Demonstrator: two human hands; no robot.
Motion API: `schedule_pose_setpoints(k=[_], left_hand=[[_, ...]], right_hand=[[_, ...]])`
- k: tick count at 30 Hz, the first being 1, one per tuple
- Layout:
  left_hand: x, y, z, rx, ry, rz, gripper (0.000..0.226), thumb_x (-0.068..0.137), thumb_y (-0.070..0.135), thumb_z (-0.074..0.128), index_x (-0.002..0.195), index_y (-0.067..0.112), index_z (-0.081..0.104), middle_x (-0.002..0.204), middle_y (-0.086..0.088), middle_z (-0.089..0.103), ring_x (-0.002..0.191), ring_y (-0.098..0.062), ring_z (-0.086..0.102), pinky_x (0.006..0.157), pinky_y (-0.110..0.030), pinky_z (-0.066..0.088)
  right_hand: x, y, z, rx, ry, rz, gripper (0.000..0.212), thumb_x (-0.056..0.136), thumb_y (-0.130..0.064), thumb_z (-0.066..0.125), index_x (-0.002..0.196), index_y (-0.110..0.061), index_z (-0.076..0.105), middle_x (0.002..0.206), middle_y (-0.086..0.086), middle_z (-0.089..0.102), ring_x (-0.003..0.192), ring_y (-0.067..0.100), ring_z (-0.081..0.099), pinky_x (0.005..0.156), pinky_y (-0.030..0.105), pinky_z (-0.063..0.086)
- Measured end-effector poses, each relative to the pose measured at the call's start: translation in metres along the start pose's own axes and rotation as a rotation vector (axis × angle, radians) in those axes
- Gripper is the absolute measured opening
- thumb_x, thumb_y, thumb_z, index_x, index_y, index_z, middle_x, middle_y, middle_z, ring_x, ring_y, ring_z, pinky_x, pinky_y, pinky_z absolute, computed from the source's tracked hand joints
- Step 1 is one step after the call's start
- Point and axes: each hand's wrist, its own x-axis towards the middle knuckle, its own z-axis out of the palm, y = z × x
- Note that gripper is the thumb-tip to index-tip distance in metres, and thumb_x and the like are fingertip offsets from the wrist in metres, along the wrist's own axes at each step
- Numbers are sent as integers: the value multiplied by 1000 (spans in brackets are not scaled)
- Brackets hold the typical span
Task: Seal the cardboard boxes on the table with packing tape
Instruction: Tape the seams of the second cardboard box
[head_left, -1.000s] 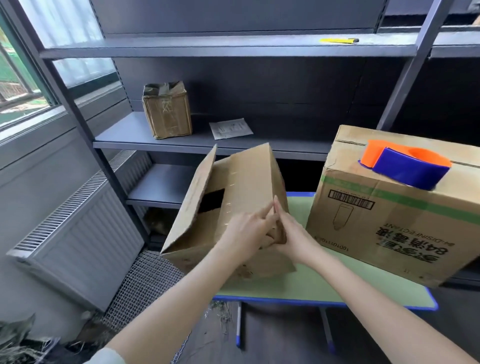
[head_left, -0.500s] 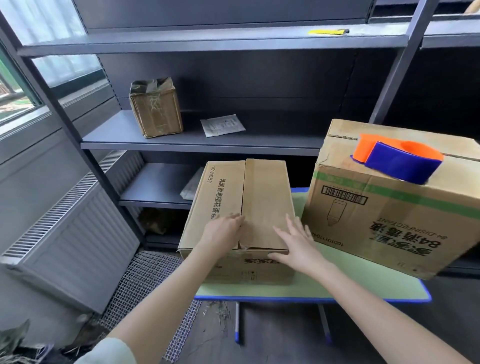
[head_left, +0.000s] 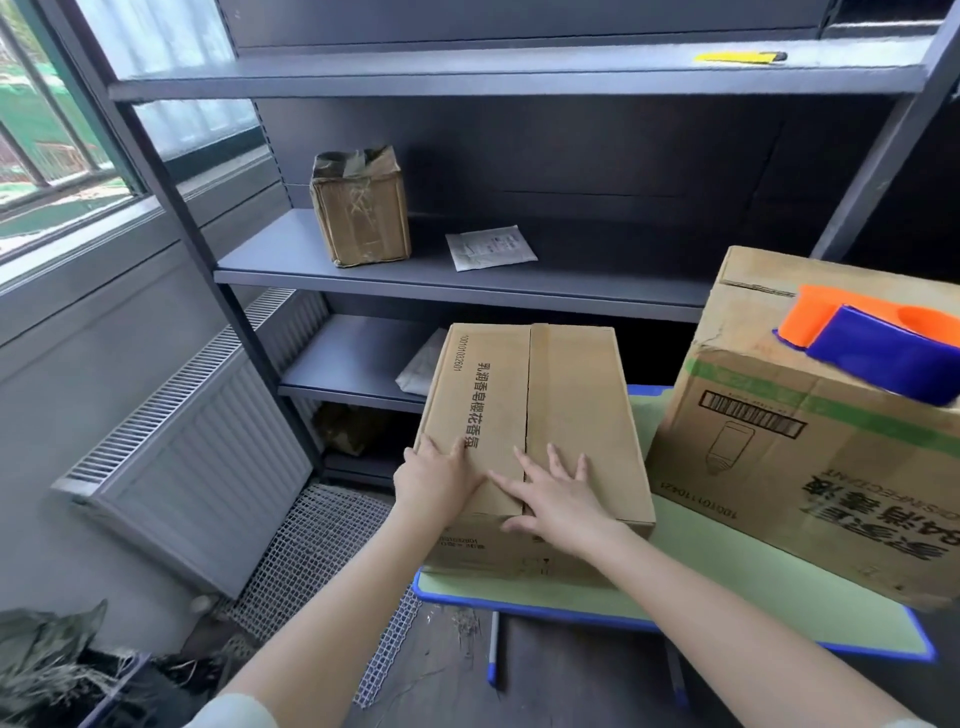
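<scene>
Two cardboard boxes share a green, blue-edged table, and every place here is told from the small box, which stands on the table's left end. Behind the small box rises a dark grey metal shelving unit, the biggest thing in view. Left of the small box, along the wall under a window, runs a grey radiator, with a mesh floor grate lower down at the small box's left. Just right of the small box stands the large box, printed with a green band and a barcode, with a strip of table showing between the two. The small box's top flaps are folded down and meet along a centre seam. Up and to the right of the small box, on the large box's top, lies a blue and orange tape dispenser. Behind and to the left of the small box, on a shelf, stands a worn carton, and a pale paper packet lies directly behind the small box on that shelf. The left grip, a bare hand, lies flat on the small box's left flap near its front edge, clasping nothing. The right grip is spread wide, fingers straight, pressing across the seam onto the right flap. Far above the small box, on the top shelf, lies a yellow cutter.
</scene>
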Motion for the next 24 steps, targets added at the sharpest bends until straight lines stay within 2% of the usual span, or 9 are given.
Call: schedule_pose_setpoints(k=[5,8,10,12,15,16,18,20,24], left_hand=[[-28,16,6,192,9,-5,68,95,60,24,150,22,15,137,-23,41,114,-36,50,75,-34,47],[-50,34,-2,291,28,143,54,101,45,27,139,9,39,115,-9,61,102,-28,61,61,-27,40],[-54,37,-8,303,48,222,35,103,29,33,123,12,56,108,-2,65,98,-25,64,61,-28,40],[-44,28,-13,241,82,187,25,98,12,41,115,13,59,105,0,65,95,-24,66,63,-29,42],[-23,1,-17,77,125,174,41,94,6,42,133,17,46,119,-4,57,109,-25,57,73,-31,44],[-18,-8,-15,60,89,223,49,94,8,42,142,20,36,131,-7,49,122,-27,47,85,-33,44],[-12,-17,-10,104,-5,309,62,95,9,42,150,24,18,153,-13,19,142,-31,16,110,-41,27],[-13,-19,-4,102,-41,343,67,94,9,41,151,23,10,157,-13,7,144,-29,3,113,-43,18],[-13,-16,0,89,21,335,64,93,18,39,151,28,14,155,-8,16,143,-22,13,112,-36,21]], right_hand=[[-6,29,-3,63,-51,-124,65,91,-43,52,144,-48,14,157,-6,-8,143,31,-16,110,57,-14],[-15,50,-13,58,-113,-130,66,91,-30,56,144,-46,20,157,-10,-3,144,22,-10,114,53,-9],[-22,51,-21,30,-155,-85,67,91,-23,54,145,-43,20,158,-7,-2,145,24,-7,115,54,-5],[-27,38,-24,18,-161,-39,69,90,-29,50,148,-35,15,158,0,-4,144,31,-7,116,54,-2],[-24,0,-14,2,-115,79,85,85,-64,42,151,-24,5,157,14,-8,141,43,-8,114,58,0],[-20,-12,-9,2,-97,128,95,80,-75,38,151,-22,1,156,17,-10,140,46,-9,112,61,-1],[-13,-32,3,12,-69,205,112,68,-87,32,150,-21,-6,153,21,-15,137,51,-15,106,67,-6],[-10,-42,13,15,-44,246,118,63,-91,32,149,-23,-11,152,23,-20,134,53,-21,100,71,-11],[-12,-38,12,-7,-66,228,112,71,-76,47,149,-22,-11,152,25,-20,133,55,-20,99,73,-8]])
